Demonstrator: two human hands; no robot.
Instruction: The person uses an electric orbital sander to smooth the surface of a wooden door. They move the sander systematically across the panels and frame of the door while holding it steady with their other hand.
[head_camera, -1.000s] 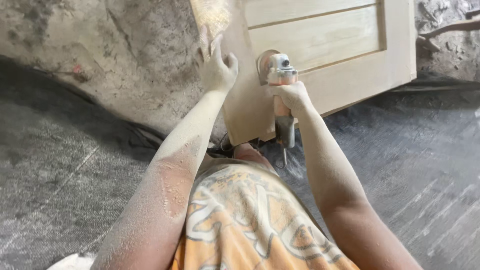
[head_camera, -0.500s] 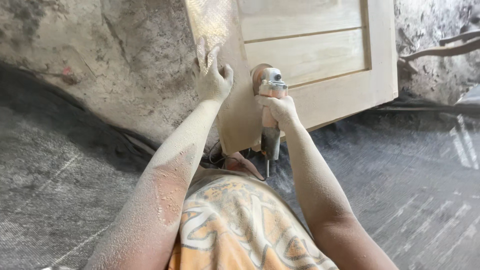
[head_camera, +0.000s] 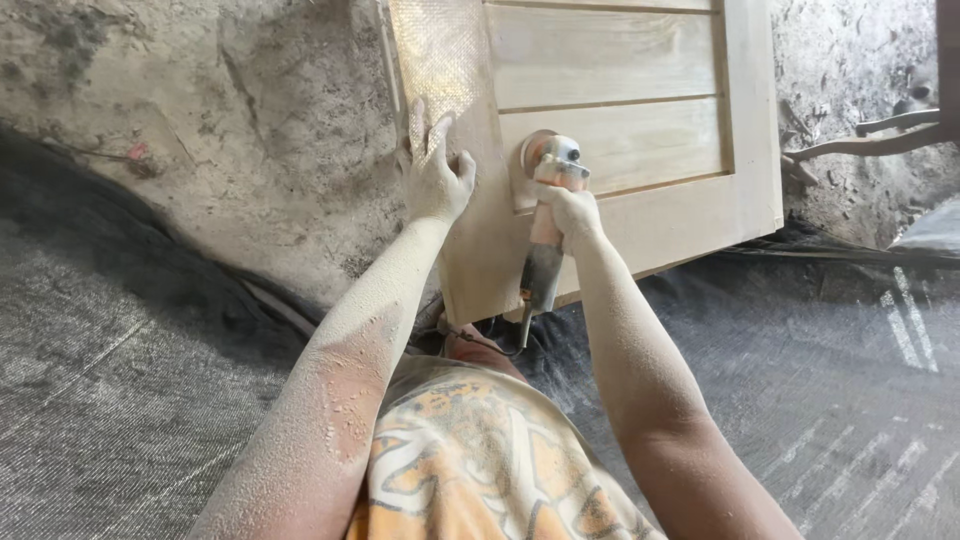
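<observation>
We note the right hand (head_camera: 572, 210) clamped on the angle grinder (head_camera: 548, 205), disc against the wooden door panel (head_camera: 620, 140). The left hand (head_camera: 435, 175), its grip apart, presses flat on the panel's left stile.

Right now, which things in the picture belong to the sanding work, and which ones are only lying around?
In use:
- wooden door panel, steadied by the left hand
- hand-held sander, gripped by the right hand, its disc against the panel

Lying about:
- dark woven ground sheet
- bent metal bars on the dusty ground at the right
</observation>
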